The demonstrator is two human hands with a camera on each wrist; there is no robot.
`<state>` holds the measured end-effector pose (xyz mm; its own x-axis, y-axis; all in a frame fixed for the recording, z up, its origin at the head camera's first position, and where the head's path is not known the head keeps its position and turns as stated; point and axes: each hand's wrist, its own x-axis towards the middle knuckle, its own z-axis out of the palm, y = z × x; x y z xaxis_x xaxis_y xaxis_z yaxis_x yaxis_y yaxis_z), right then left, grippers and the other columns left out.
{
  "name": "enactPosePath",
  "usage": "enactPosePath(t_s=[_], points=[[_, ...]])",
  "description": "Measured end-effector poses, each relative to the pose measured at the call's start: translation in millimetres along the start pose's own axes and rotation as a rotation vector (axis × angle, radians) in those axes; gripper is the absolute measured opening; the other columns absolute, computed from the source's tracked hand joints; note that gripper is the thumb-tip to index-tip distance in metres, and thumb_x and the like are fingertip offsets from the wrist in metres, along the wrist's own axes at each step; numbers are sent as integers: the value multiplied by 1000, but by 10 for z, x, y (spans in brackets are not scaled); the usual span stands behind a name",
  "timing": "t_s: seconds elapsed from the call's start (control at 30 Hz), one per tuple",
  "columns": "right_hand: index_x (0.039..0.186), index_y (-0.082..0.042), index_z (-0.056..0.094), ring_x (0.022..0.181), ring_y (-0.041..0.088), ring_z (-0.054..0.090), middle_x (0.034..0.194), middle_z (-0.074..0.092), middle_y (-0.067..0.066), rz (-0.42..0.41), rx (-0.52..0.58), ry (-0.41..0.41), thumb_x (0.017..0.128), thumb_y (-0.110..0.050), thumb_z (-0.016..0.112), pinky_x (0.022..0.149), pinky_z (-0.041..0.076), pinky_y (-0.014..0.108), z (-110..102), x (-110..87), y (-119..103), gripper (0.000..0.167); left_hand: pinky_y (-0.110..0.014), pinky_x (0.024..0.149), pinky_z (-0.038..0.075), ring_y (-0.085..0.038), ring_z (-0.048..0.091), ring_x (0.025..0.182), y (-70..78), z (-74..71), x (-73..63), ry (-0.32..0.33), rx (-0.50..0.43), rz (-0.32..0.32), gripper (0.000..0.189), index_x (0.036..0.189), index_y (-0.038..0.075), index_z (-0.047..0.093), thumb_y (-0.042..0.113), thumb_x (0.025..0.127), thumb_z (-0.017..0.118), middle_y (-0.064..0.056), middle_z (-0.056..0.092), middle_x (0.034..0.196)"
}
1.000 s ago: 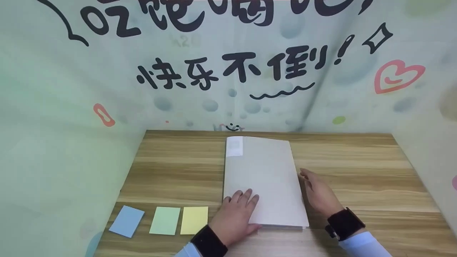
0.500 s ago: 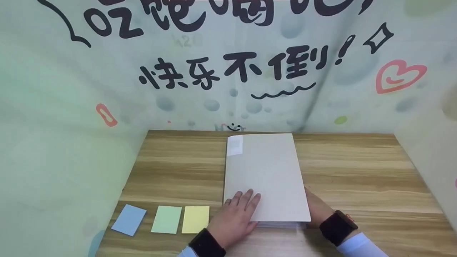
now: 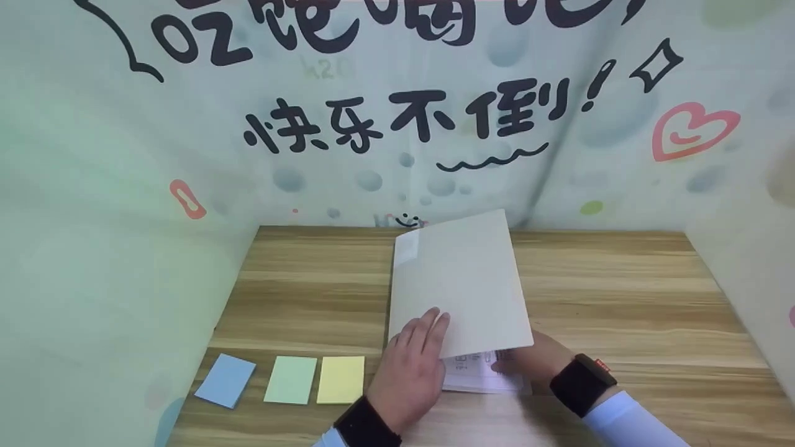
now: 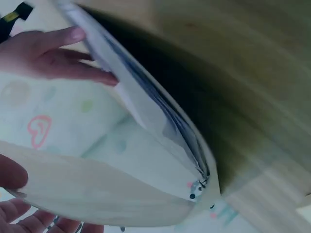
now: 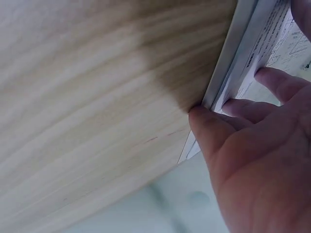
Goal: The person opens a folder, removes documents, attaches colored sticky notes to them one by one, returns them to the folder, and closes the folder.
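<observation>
A pale grey folder [image 3: 459,292] with a white label [image 3: 407,248] lies on the wooden table, its front cover lifted and tilted along the right side. My left hand [image 3: 410,372] holds the lower left of the cover; in the left wrist view its thumb and fingers [image 4: 34,221] sit on opposite sides of the cover's edge. Under the raised cover shows a printed page [image 3: 469,372]. My right hand [image 3: 537,360] reaches in from the right, partly hidden by the cover. Its straight fingers [image 5: 277,82] touch the edge of the pages in the right wrist view.
Left of the folder lie a blue [image 3: 225,380], a green [image 3: 290,379] and a yellow sticky-note pad [image 3: 341,379]. A printed cloth backdrop [image 3: 348,186] rises behind the table [image 3: 621,298] and along its sides.
The right hand has moved from beside the folder to under its cover. The cover has risen at the right, baring a printed page. The left hand has stayed at the lower left.
</observation>
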<state>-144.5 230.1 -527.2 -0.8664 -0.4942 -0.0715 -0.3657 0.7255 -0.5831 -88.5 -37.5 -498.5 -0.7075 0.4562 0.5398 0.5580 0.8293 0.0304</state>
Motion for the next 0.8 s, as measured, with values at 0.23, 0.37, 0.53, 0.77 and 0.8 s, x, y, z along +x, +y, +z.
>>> enactPosePath(t_s=[0.23,0.37,0.53,0.77,0.8], points=[[146,-1,52,137,54,45,148,48,32,0,-225,-58,84,-28,82,110,42,62,34,55,-34,74,-31,69,62,-22,71,103,-123,-197,39,145,-63,-78,61,147,8,47,21,90,66,-9,65,132],[150,0,46,146,59,26,161,27,33,24,-214,-89,86,-30,80,115,33,66,32,53,-34,78,-31,61,59,-23,73,89,-238,-287,38,239,-62,-97,68,146,6,45,20,85,71,-13,67,130],[151,-1,46,147,58,24,163,24,32,51,-193,-88,84,-30,81,116,32,66,42,65,-12,80,-28,54,54,-23,68,82,-430,-417,70,405,-52,-59,75,146,0,40,6,79,73,-20,57,140],[152,-2,44,147,58,24,164,22,31,90,-212,-90,85,-29,81,115,31,66,-6,88,41,81,-46,119,37,-35,45,139,-727,-528,42,603,178,-29,62,143,3,45,8,87,71,-22,43,151],[152,-2,44,147,58,24,164,22,31,93,-213,-90,85,-29,81,116,31,66,-21,88,45,81,-49,125,26,-35,35,148,-758,-528,21,617,222,-37,57,142,4,48,8,90,69,-21,41,154]])
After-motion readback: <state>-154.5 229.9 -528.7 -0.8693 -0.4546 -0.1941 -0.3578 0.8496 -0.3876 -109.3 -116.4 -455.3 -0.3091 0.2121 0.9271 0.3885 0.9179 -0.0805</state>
